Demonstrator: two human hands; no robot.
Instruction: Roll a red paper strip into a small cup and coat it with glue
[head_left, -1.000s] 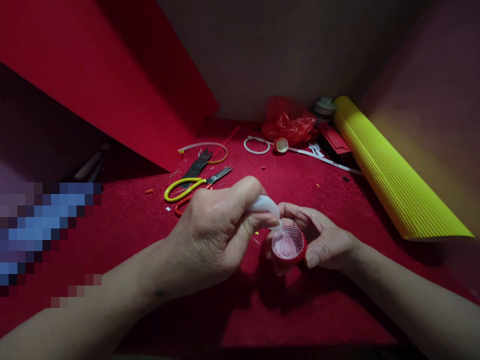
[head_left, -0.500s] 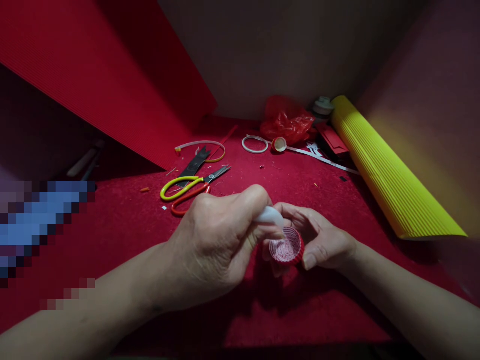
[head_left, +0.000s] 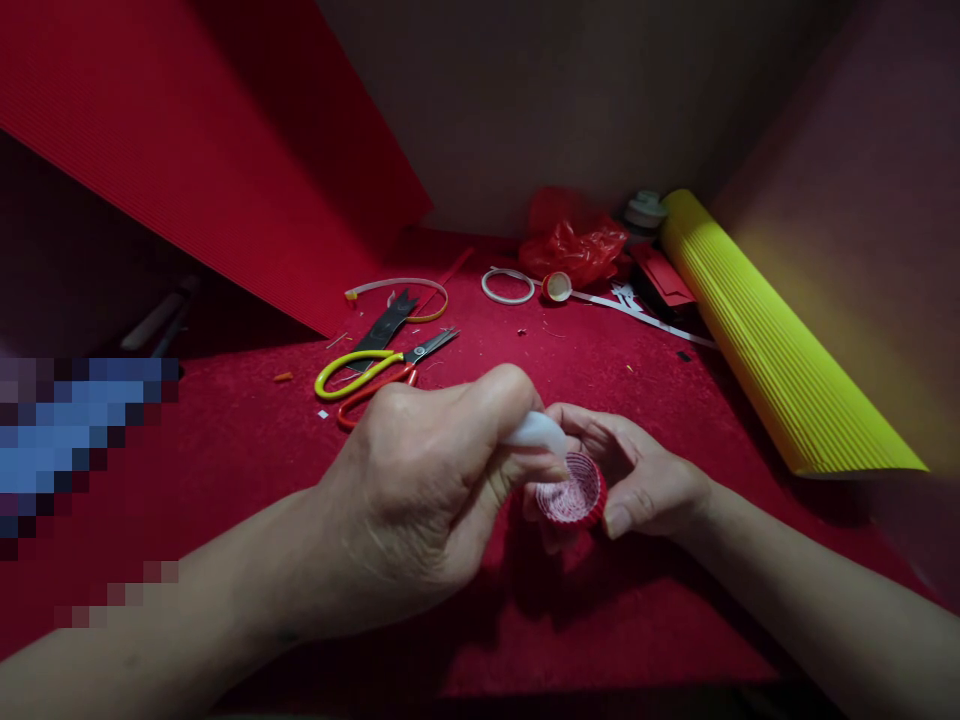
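Note:
My left hand is closed round a small white squeeze bottle, whose tip points down into a little red cup of coiled corrugated paper. The cup's inside looks pale and ribbed. My right hand holds that cup from the right and behind, thumb on its near rim and fingers curled round the far side. Both hands hover just above the red felt surface.
Yellow-and-red-handled scissors lie behind my left hand, beside a dark strip and a thin hoop. A white ring, a small cap and a red plastic bag lie farther back. A yellow corrugated roll lies at right, a red corrugated sheet leans at left.
The bottle's tip has shifted slightly lower and leftward over the cup, and both hands have drifted a little with it. The cup is tilted a bit more toward the bottle.

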